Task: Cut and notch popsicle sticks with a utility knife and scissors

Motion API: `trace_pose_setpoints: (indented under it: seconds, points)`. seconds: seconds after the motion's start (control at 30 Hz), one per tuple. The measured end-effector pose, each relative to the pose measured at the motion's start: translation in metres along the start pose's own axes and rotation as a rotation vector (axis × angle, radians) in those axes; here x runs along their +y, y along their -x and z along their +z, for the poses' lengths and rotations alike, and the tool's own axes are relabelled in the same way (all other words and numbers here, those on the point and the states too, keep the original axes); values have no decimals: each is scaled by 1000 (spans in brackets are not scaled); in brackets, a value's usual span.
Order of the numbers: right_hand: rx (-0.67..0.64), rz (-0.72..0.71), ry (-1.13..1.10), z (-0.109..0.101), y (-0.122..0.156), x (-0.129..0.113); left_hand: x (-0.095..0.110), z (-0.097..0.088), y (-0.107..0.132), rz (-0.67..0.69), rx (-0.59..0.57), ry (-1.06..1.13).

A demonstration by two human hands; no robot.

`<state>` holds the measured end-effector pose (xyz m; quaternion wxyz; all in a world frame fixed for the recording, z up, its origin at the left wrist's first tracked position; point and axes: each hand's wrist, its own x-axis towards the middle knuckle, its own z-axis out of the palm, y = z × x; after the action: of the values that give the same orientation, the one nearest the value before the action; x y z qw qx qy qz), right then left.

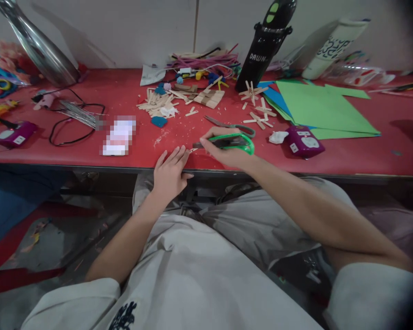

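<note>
My right hand [223, 149] is wrapped round a green and black utility knife [242, 143]. The knife's tip points left, toward my left fingertips, close above the red tabletop. My left hand [172, 172] lies at the table's front edge with its fingers stretched out. A small pale wooden stick [192, 150] shows at those fingertips; most of it is hidden, and I cannot tell how firmly it is pressed down. Just behind my right hand lies a pair of scissors [232, 126]. A heap of cut wooden sticks [156, 104] is farther back, with star-shaped stick pieces [258, 120] to its right.
Green paper sheets [330, 107] and a purple box [304, 142] lie to the right. A black bottle [261, 55] stands behind, with pink pipe cleaners [206, 63] to its left. Leftward are a phone [119, 136], thin wires [77, 113], another purple box [15, 134] and a metal bottle [44, 50].
</note>
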<state>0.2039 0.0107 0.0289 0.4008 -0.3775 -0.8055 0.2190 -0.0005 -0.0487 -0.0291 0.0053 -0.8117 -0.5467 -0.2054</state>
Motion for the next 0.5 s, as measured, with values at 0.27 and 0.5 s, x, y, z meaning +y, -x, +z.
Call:
trace_pose_setpoints:
  seconds: [0.27,0.5]
  points:
    - [14,39,-10,1,3,-2,1,0,-1,1,-7,6]
    - [11,19,-6,10,3,3,-1,-1,-1,-1,-7,17]
